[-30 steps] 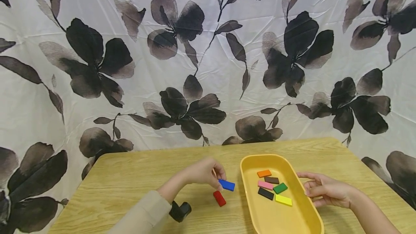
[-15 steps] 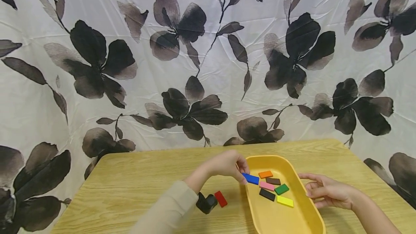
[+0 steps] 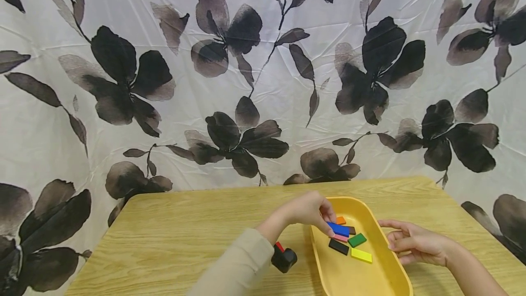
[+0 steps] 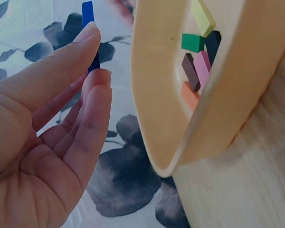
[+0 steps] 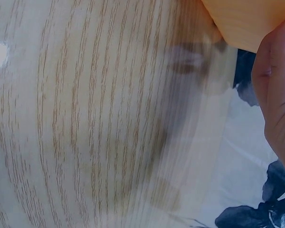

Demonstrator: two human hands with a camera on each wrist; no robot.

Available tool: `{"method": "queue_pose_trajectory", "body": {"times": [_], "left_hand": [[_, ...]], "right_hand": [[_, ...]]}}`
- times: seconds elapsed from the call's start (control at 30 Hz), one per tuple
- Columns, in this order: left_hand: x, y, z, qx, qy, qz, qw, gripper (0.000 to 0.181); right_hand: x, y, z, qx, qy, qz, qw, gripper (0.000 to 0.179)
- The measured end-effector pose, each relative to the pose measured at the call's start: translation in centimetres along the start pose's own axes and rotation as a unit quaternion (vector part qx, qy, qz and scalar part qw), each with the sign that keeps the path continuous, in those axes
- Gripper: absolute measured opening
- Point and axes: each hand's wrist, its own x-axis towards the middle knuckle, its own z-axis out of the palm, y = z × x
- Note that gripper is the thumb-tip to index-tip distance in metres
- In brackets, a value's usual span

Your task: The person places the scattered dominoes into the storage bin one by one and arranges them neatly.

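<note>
My left hand (image 3: 309, 210) pinches a blue block (image 3: 339, 229) between thumb and fingers, over the far left part of a yellow tray (image 3: 361, 282). In the left wrist view the blue block (image 4: 87, 13) stands on edge at the fingertips. Beneath it in the head view, a pink block (image 3: 341, 238), a brown block (image 3: 352, 230) and an orange block (image 3: 340, 220) are partly covered. A black block (image 3: 339, 246), a green block (image 3: 357, 240) and a yellow block (image 3: 361, 256) lie nearer the tray's middle. My right hand (image 3: 421, 242) holds the tray's right rim.
A red block (image 3: 280, 245) lies on the wooden table (image 3: 185, 227) left of the tray, mostly hidden behind the black wrist-worn device (image 3: 284, 260). A floral cloth (image 3: 263, 81) hangs behind the table's far edge.
My left hand has carried the blue block rightward from above the table, across the tray's left rim, to over the pink and brown blocks. The right hand has stayed at the rim.
</note>
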Motion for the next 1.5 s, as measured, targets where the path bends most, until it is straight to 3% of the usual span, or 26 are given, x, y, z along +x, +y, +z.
{"method": "queue_pose_trajectory", "body": {"times": [0.43, 0.8, 1.07, 1.3, 1.5], "left_hand": [[2.6, 0.9, 2.5, -0.011, -0.011, -0.011, 0.9998, 0.016], [4.7, 1.2, 5.2, -0.010, -0.045, -0.014, 0.9989, 0.015], [5.4, 0.7, 7.0, -0.048, -0.037, -0.064, 0.9962, 0.013], [5.3, 0.1, 8.2, -0.053, -0.044, -0.109, 0.9917, 0.011], [5.4, -0.1, 8.9, -0.034, -0.056, -0.113, 0.9914, 0.012]], "right_hand": [[-0.2, 0.2, 0.0, -0.003, -0.001, -0.006, 1.0000, 0.053], [-0.3, 0.2, -0.1, 0.016, -0.010, -0.001, 0.9998, 0.049], [-0.1, -0.1, 0.0, 0.006, -0.007, 0.002, 1.0000, 0.052], [0.1, -0.1, 0.2, 0.002, -0.010, -0.005, 0.9999, 0.053], [0.0, -0.1, 0.2, 0.004, -0.007, -0.004, 1.0000, 0.051]]}}
